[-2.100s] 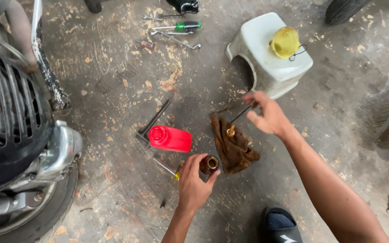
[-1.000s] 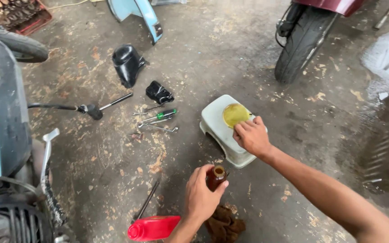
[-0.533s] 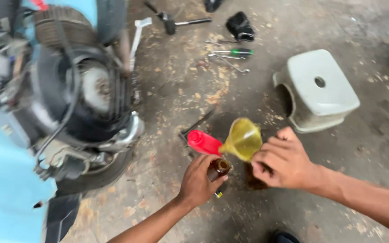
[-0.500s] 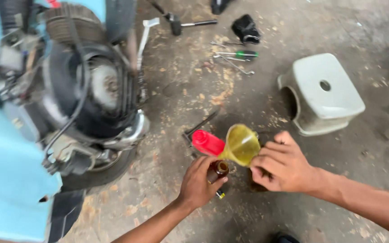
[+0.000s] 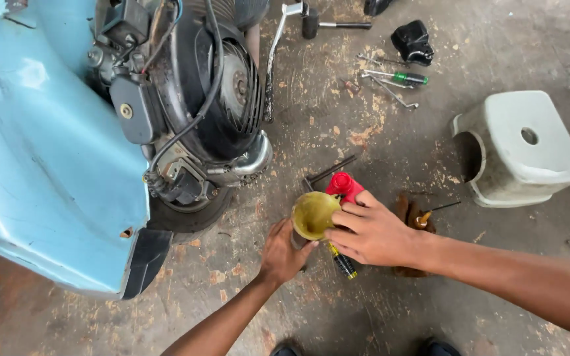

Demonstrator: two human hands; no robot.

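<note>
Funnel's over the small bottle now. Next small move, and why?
Probably seat the yellow funnel straight in the small bottle and steady it. The right hand grips the funnel by its rim, the left hand holds the bottle beneath, mostly hidden. The red bottle lies just behind on the floor.

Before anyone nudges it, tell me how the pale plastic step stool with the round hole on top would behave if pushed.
The pale plastic step stool would likely slide easily; hollow moulded plastic looks light for its bulk. Its wide, low base suggests it resists tipping. The gritty concrete floor may make it scrape rather than glide.
</note>
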